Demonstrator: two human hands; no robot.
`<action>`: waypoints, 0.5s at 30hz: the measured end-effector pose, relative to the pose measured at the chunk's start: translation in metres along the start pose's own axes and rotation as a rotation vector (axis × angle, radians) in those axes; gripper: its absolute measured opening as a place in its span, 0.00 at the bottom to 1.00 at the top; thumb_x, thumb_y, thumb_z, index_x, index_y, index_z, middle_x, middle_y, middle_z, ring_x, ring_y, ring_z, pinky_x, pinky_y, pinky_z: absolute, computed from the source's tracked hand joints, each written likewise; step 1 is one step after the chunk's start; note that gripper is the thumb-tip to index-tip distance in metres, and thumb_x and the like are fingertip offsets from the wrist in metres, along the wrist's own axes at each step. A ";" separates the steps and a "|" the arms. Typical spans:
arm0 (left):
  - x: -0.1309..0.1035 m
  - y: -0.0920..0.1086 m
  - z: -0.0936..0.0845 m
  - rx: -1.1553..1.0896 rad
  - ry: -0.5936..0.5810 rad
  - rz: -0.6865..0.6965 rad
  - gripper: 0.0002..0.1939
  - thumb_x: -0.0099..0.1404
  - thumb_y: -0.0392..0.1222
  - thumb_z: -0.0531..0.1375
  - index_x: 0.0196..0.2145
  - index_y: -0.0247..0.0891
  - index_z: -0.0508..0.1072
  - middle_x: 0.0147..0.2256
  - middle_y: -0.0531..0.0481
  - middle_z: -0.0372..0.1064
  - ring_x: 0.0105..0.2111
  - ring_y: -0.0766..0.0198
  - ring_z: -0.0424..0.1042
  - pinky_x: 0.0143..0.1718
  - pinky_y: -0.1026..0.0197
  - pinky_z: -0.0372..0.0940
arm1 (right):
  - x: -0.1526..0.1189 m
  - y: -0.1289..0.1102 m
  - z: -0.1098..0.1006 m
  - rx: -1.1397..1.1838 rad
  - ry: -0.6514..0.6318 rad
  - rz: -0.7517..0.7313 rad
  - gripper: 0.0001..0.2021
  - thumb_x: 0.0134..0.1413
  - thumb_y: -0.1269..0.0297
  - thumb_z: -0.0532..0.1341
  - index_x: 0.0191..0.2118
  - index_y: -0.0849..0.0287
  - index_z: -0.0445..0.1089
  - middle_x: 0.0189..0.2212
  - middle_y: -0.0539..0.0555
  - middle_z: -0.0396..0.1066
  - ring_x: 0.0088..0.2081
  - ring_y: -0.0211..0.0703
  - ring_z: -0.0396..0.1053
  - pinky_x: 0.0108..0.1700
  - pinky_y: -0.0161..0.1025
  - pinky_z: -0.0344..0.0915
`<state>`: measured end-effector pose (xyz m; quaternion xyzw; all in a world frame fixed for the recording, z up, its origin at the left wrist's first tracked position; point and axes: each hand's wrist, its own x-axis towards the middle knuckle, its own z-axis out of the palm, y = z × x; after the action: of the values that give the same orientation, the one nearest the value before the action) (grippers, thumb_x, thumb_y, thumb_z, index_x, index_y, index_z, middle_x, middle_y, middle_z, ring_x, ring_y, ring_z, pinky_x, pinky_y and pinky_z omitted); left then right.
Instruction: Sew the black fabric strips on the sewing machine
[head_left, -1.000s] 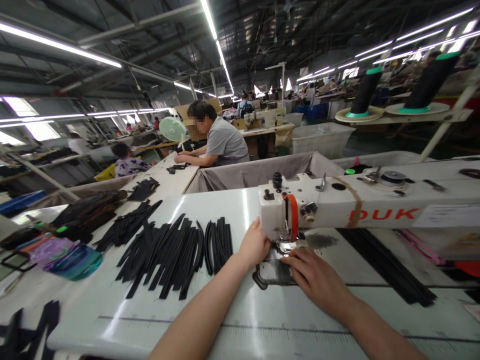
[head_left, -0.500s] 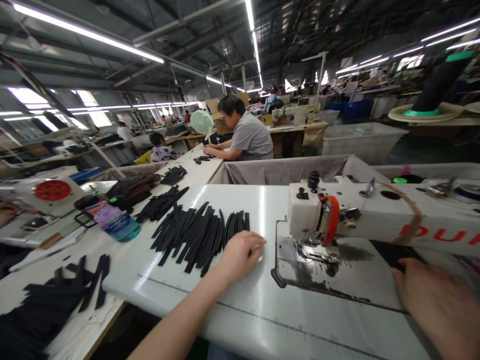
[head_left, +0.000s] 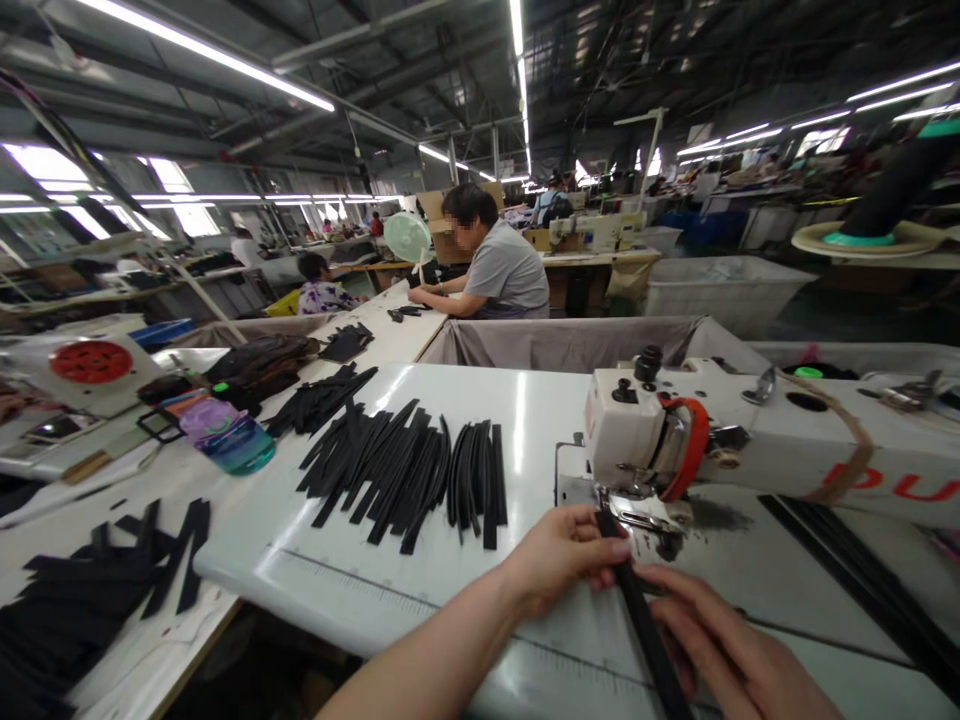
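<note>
A narrow black fabric strip (head_left: 636, 620) runs from just in front of the sewing machine's presser foot (head_left: 637, 512) down toward me. Near its far end, my left hand (head_left: 566, 555) pinches it between thumb and fingers. My right hand (head_left: 720, 635) is closed around the same strip lower down; some of its fingers are hidden behind the strip. The white sewing machine (head_left: 622, 420) has an orange band on its head. Left of it lie piles of black strips (head_left: 390, 470), and more long black strips (head_left: 855, 570) lie under the machine arm.
A ruler scale (head_left: 420, 600) marks the table's front. On the side table at left are a cup with purple and blue colouring (head_left: 232, 440) and more black strips (head_left: 97, 600). A grey cloth-lined bin (head_left: 570, 340) stands behind; a co-worker (head_left: 502, 265) sits beyond.
My left hand has moved right from beside the strip pile to the presser foot. My right hand has come left from under the machine arm, and both now grip one black strip.
</note>
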<state>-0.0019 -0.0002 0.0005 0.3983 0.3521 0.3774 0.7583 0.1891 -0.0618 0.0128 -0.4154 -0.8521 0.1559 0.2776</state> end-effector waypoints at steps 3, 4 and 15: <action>0.005 0.001 -0.009 0.154 0.098 0.062 0.20 0.56 0.48 0.67 0.41 0.33 0.68 0.20 0.58 0.64 0.17 0.71 0.61 0.20 0.67 0.56 | 0.019 0.011 -0.002 -0.218 0.021 -0.354 0.25 0.58 0.78 0.47 0.58 0.56 0.65 0.43 0.55 0.76 0.43 0.42 0.75 0.44 0.34 0.72; 0.006 0.001 -0.010 0.280 0.145 0.094 0.15 0.60 0.44 0.63 0.42 0.33 0.68 0.19 0.58 0.63 0.17 0.69 0.61 0.21 0.66 0.57 | 0.024 0.015 0.000 -0.308 0.041 -0.437 0.25 0.56 0.79 0.47 0.56 0.57 0.67 0.43 0.56 0.75 0.43 0.44 0.74 0.44 0.37 0.73; 0.000 -0.009 -0.001 1.379 0.347 0.524 0.08 0.64 0.27 0.57 0.36 0.35 0.75 0.45 0.45 0.73 0.46 0.54 0.68 0.51 0.48 0.65 | 0.014 0.021 0.036 -0.592 0.165 -0.431 0.23 0.51 0.83 0.48 0.50 0.68 0.71 0.46 0.60 0.75 0.47 0.47 0.73 0.46 0.39 0.72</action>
<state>0.0002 -0.0037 -0.0081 0.7878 0.5164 0.2970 0.1566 0.1734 -0.0394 -0.0209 -0.3000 -0.9029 -0.1931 0.2398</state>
